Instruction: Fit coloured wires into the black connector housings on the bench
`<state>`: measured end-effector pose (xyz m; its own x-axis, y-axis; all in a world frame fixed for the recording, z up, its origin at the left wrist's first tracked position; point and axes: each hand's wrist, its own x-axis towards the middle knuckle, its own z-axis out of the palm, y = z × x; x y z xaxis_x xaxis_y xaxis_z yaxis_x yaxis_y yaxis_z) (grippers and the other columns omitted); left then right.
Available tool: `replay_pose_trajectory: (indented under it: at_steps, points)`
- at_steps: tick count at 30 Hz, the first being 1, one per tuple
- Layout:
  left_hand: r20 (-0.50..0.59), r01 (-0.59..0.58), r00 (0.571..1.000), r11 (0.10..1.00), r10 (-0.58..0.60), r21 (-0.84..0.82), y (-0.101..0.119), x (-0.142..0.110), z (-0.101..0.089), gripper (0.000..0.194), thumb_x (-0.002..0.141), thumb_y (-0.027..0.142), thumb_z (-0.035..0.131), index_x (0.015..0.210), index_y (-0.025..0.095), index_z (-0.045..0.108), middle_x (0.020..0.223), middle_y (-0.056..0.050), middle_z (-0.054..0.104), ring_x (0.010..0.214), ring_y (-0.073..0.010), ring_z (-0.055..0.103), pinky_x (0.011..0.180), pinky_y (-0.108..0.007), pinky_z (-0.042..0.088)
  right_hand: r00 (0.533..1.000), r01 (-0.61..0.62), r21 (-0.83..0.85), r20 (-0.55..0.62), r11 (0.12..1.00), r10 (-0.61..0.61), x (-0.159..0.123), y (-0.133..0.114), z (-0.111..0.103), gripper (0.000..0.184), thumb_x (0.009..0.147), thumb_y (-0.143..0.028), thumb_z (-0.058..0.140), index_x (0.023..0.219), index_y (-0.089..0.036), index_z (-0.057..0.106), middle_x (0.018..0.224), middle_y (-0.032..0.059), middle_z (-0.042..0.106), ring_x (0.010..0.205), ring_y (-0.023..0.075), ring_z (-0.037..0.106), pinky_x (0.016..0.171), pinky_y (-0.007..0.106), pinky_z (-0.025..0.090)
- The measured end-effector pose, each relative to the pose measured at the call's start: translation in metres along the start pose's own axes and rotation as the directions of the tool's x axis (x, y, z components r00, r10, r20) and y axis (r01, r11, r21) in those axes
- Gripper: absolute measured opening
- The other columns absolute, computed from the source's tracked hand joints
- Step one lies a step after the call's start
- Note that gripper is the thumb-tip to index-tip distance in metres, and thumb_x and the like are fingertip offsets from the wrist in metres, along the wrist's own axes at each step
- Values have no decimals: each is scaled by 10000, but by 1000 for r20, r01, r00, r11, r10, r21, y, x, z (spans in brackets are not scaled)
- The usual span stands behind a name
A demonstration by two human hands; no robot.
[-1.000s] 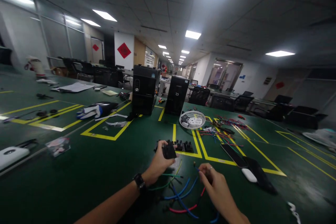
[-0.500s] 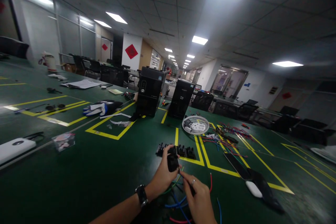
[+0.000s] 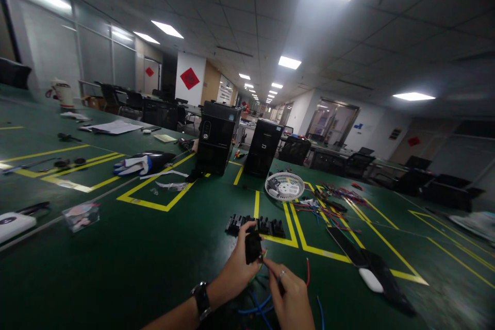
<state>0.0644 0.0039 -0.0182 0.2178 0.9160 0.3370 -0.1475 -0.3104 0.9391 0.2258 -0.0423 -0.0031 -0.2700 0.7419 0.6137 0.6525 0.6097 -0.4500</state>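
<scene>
A small black block-shaped part is gripped between the thumb and fingers of my left hand, which wears a dark wristwatch. At the block's lower edge, the fingertips of my right hand are pinched together; whatever thin thing they hold is too small and dark to name. A ring shows on one of its fingers. Bits of yellow-green wire show beside the fingertips. Under and around both hands lie loose blue wires and a red wire. A row of black block parts stands just beyond my left hand.
Two black computer towers stand farther back. A white round basket sits near a heap of coloured wires. To the right lie a phone and a white case; a glove and plastic bag lie left.
The camera view has shifted slightly. My left hand has tilted the black block a little, so a broader face shows. Both hands keep their grip at nearly the same spot.
</scene>
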Motion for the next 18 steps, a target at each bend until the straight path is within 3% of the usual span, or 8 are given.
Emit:
replay_pose_trajectory:
  at_steps: [6,11,18]
  points:
    - [14,10,1000,999,-9,-50,2,-2,1,702,771,104,593,1353,299,252,1155,-62,547,990,-167,607,921,-348,463,998,-23,-10,53,1000,24,-1,-2,-1,341,934,-188,462,1230,-215,628,1024,109,725,902,215,705,801,305,570]
    - [81,3,997,1000,-5,23,10,-6,-1,761,706,2,524,1370,267,263,1155,-65,556,1047,-183,574,953,-340,427,993,-22,-54,118,998,28,-3,-1,-2,377,922,-147,441,1249,-223,612,993,98,721,892,212,703,788,307,569]
    - [64,63,996,998,-62,-5,15,-6,1,738,695,-10,457,1351,261,254,1156,-56,542,1026,-173,570,983,-353,400,993,-16,-46,113,999,21,-2,-1,-3,401,930,-146,441,1313,-194,548,1200,117,663,1097,215,636,926,331,519]
